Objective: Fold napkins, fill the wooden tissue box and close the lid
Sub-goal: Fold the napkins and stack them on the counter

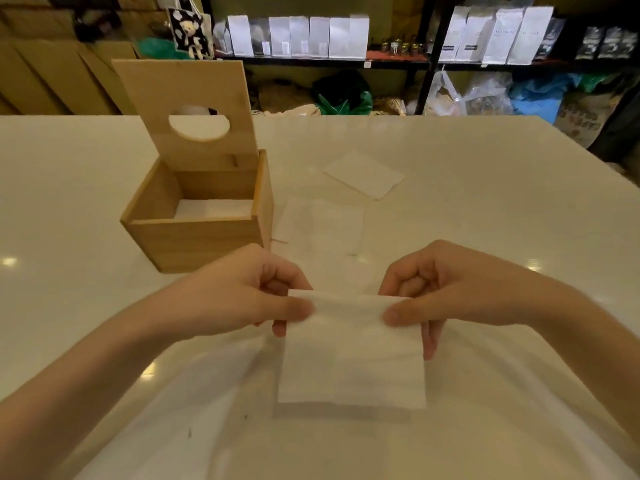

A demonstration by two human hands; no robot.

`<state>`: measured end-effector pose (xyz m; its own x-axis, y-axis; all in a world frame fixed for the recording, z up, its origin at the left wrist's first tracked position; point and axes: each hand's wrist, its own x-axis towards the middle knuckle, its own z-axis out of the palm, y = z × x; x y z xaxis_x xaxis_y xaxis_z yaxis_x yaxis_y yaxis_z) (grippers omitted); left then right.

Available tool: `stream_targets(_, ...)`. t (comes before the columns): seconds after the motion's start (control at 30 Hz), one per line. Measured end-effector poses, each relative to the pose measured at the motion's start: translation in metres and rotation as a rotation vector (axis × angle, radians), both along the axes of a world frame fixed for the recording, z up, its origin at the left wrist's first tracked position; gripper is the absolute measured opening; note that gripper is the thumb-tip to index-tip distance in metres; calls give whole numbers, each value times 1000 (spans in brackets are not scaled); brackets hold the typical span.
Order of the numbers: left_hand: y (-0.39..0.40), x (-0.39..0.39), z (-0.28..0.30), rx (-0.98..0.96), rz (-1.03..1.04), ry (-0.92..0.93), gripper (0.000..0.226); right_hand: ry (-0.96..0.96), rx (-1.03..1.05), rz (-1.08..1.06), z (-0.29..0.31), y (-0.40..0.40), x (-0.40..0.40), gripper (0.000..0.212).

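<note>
A white napkin (pixel 351 358) hangs in front of me above the table. My left hand (pixel 242 292) pinches its upper left corner and my right hand (pixel 450 289) pinches its upper right corner. The wooden tissue box (pixel 197 237) stands to the left, just beyond my left hand. Its lid (pixel 187 112), with a round hole, stands upright at the back. Folded white napkins (pixel 214 207) lie inside the box. One unfolded napkin (pixel 320 223) lies flat beside the box on its right, and another napkin (pixel 363 173) lies farther back.
The white table (pixel 485 188) stretches wide around the box and napkins. Behind its far edge, dark shelves (pixel 398 60) carry white bags and small jars. Cardboard sheets (pixel 52 74) lean at the back left, and plastic bags (pixel 485 95) lie on the floor.
</note>
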<state>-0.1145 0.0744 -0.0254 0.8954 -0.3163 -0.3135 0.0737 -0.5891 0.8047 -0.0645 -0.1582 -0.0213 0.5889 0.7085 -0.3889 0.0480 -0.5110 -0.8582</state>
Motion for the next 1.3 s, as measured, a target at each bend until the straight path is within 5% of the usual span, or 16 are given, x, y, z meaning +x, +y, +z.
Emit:
stream_targets(0.5,-9,-14,-7,517,-98,-287,16,-454,-239,15,-23,5,-13,15)
stream_targets(0.7,-15,12,-21,512,-33,-609,27,-748,-306,-281,-31,26,8,22)
stream_targets(0.9,-24,31,-43,742,-85,-593,49,-786,-436,-298,-41,40,12,25)
stream_targets(1.07,-23,38,-45,724,-124,-627,57,-690,-362,-286,-40,42,14,5)
stream_targets(1.3,-20,33,-45,733,-137,-785,64,-730,-134,-331,-38,37,13,4)
